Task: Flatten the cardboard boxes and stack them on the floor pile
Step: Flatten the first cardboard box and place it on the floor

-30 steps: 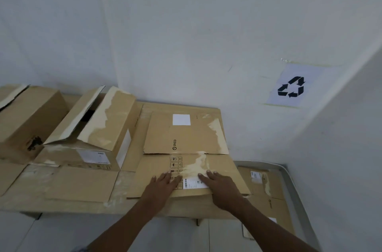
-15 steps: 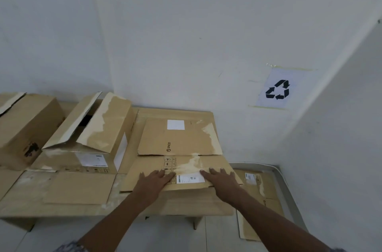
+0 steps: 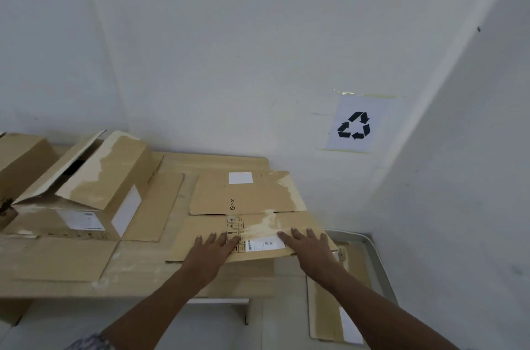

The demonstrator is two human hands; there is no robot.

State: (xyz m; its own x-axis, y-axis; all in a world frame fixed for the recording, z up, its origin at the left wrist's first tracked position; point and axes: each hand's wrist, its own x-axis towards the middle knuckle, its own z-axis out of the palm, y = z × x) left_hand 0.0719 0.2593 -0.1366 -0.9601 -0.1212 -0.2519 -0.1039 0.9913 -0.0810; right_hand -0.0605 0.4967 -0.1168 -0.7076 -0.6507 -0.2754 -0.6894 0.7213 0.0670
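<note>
The left hand point(image 3: 209, 255) and right hand point(image 3: 309, 249), fingers straight, press the flat box point(image 3: 246, 197) onto the tabletop's point(image 3: 137, 278) right end. Its right corner pokes past the edge. The floor pile point(image 3: 329, 306) lies at 4 o'clock, an open box point(image 3: 94, 200) at 9.

Left hand point(image 3: 210, 253): we see its back, knuckles and slim fingers.
Right hand point(image 3: 311, 249): we see its back, broad at the knuckles.
Left forearm point(image 3: 149, 312): lean, bare from wrist to the near edge.
Right forearm point(image 3: 381, 312): bare along all we see.
Fabric point(image 3: 89, 343): near left corner, a mottled blue-grey and pale print. It is possibly a sleeve's hem, but we see too little to say.
</note>
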